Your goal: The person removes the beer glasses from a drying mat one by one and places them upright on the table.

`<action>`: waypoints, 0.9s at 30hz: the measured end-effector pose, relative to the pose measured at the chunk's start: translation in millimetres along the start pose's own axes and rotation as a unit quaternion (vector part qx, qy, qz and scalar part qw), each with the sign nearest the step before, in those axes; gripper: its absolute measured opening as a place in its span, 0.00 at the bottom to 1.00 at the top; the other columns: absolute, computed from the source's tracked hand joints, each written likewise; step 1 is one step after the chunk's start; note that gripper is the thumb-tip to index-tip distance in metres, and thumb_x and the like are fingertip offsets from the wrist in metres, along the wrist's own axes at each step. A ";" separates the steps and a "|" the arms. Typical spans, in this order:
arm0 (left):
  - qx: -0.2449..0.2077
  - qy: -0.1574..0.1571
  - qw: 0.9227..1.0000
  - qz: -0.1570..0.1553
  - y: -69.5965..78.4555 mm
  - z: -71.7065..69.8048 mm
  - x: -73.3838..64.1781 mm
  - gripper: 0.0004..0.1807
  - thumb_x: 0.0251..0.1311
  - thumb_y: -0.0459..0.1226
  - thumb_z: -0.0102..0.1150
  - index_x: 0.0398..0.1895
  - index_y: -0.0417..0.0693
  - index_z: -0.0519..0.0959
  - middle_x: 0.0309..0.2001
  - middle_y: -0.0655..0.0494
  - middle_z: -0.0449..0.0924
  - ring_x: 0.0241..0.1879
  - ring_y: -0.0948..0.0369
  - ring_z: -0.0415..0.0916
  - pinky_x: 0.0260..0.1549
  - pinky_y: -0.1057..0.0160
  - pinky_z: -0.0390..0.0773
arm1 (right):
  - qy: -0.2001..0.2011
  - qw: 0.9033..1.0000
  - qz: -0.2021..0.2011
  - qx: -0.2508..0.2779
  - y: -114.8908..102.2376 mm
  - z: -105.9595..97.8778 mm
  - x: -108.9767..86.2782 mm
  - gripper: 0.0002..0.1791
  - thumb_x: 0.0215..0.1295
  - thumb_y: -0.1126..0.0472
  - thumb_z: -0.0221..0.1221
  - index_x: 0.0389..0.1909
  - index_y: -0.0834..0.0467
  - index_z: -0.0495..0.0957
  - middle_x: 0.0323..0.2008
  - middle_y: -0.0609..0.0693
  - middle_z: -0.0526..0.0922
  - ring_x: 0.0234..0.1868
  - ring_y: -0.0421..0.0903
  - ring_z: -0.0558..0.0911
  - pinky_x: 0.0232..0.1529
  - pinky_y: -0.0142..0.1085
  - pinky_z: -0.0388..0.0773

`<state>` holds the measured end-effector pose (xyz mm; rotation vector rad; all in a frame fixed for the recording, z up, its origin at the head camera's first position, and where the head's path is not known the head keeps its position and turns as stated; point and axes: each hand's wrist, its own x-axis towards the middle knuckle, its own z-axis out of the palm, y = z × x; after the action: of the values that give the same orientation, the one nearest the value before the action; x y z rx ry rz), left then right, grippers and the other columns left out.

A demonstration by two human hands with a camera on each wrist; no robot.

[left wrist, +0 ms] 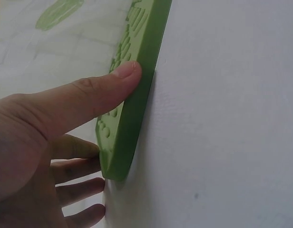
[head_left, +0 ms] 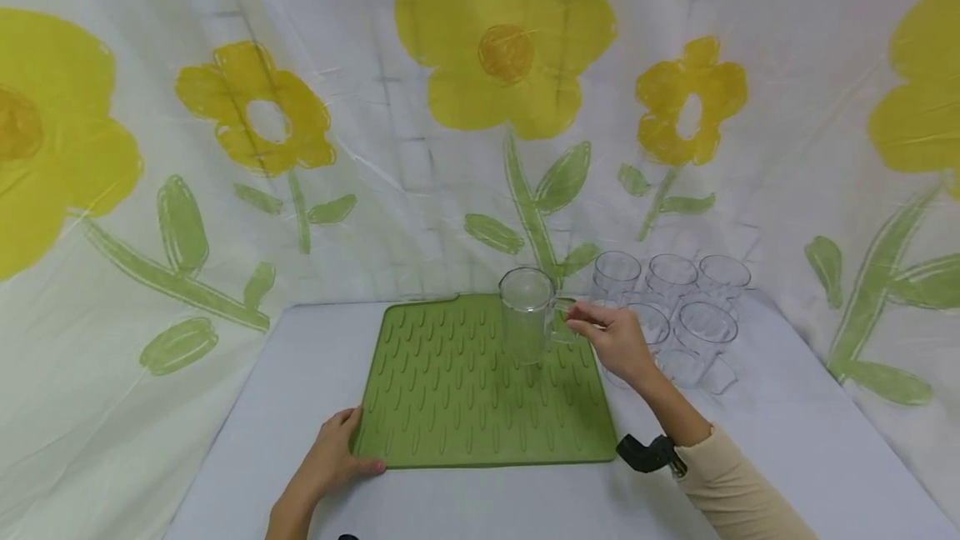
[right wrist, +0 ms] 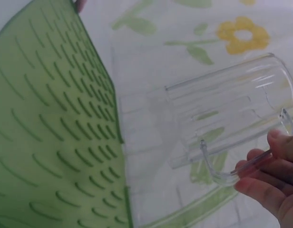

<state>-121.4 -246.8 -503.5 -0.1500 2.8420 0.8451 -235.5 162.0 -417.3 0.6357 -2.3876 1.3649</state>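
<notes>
My right hand (head_left: 611, 340) pinches the handle of a clear glass mug (head_left: 527, 319) and holds it upright over the back right part of a green drying mat (head_left: 465, 394). In the right wrist view the mug (right wrist: 227, 107) is apart from the mat (right wrist: 56, 128), and fingers and thumb are on its handle (right wrist: 220, 175). My left hand (head_left: 330, 452) is at the mat's front left corner. The left wrist view shows its thumb (left wrist: 103, 92) on the mat's edge (left wrist: 137, 109), with the other fingertips spread along the side.
Several more clear glass mugs (head_left: 707, 327) stand grouped on the white table (head_left: 765, 440), right of the mat. Some are partly behind my right hand. A white curtain (head_left: 405, 215) with painted yellow flowers hangs behind the table's back edge.
</notes>
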 end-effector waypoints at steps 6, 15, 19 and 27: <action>-0.005 -0.001 1.000 -0.003 -2.4 1.1 0.6 0.61 0.34 0.46 0.81 0.70 0.26 0.58 0.68 0.28 0.61 0.67 0.32 0.58 0.65 0.35 0.63 | -0.002 0.999 -0.038 0.007 -1.1 3.2 -3.0 0.08 0.61 0.69 0.63 0.40 0.64 0.85 0.35 0.58 0.89 0.37 0.53 0.88 0.39 0.39 0.87; -0.010 -0.001 1.000 -0.001 -3.4 0.6 0.2 0.60 0.35 0.46 0.81 0.69 0.25 0.58 0.67 0.27 0.61 0.67 0.32 0.58 0.65 0.35 0.63 | 0.019 0.988 -0.151 -0.008 -1.0 4.2 -4.4 0.08 0.53 0.75 0.66 0.32 0.62 0.86 0.29 0.54 0.89 0.31 0.42 0.88 0.31 0.23 0.83; -0.007 0.001 1.000 0.008 -4.5 0.6 0.6 0.60 0.35 0.45 0.80 0.69 0.25 0.58 0.68 0.27 0.61 0.67 0.32 0.58 0.66 0.35 0.63 | 0.041 0.978 -0.201 -0.029 -2.3 2.8 -5.4 0.10 0.48 0.77 0.67 0.32 0.63 0.85 0.28 0.54 0.88 0.28 0.46 0.87 0.30 0.21 0.81; -0.018 -0.003 1.000 0.009 -6.0 1.1 -0.2 0.59 0.36 0.44 0.80 0.69 0.25 0.57 0.68 0.27 0.60 0.67 0.31 0.58 0.66 0.35 0.62 | 0.054 0.963 -0.261 -0.030 -5.9 2.4 -9.8 0.16 0.41 0.82 0.67 0.33 0.65 0.84 0.28 0.55 0.88 0.27 0.45 0.87 0.30 0.20 0.81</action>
<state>-120.2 -251.2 -507.5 -0.1270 2.8282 0.8997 -224.1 159.5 -418.9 1.0493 -1.9680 1.0615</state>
